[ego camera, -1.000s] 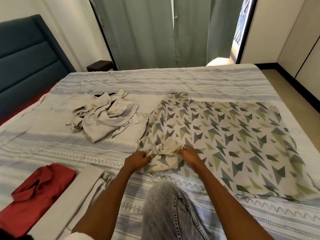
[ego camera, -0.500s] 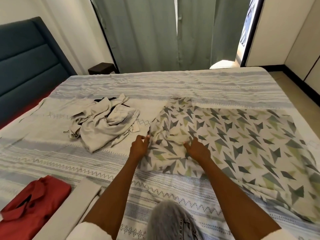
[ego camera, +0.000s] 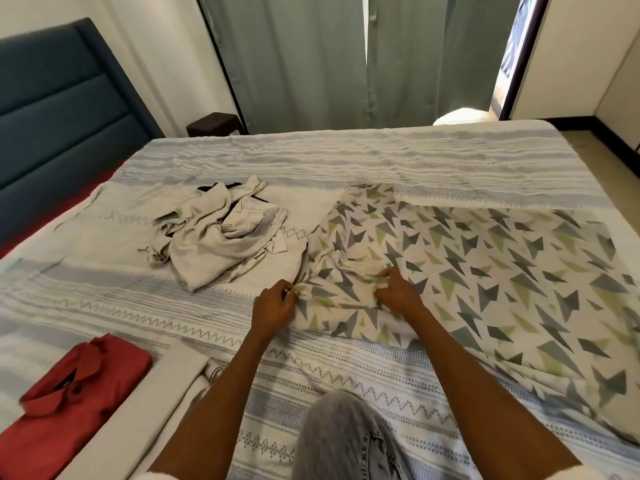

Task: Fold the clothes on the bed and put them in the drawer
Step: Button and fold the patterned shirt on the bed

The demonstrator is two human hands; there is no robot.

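I have both hands on the patterned cloth (ego camera: 485, 271), which lies spread over the right half of the bed (ego camera: 346, 161), its far corner reaching toward the bed's right edge. My left hand (ego camera: 273, 306) pinches the bunched corner of the cloth nearest me, and my right hand (ego camera: 398, 292) has its fingers curled into a gathered fold just beside it. Left of the cloth, near the middle of the bed, a crumpled beige garment (ego camera: 218, 237) sits in a heap, close to my left hand but apart from it. At the near left corner lie a folded red shirt (ego camera: 76, 386) and a folded pale piece (ego camera: 145, 417) beside it. My grey-trousered knee (ego camera: 346, 441) rests on the near edge.
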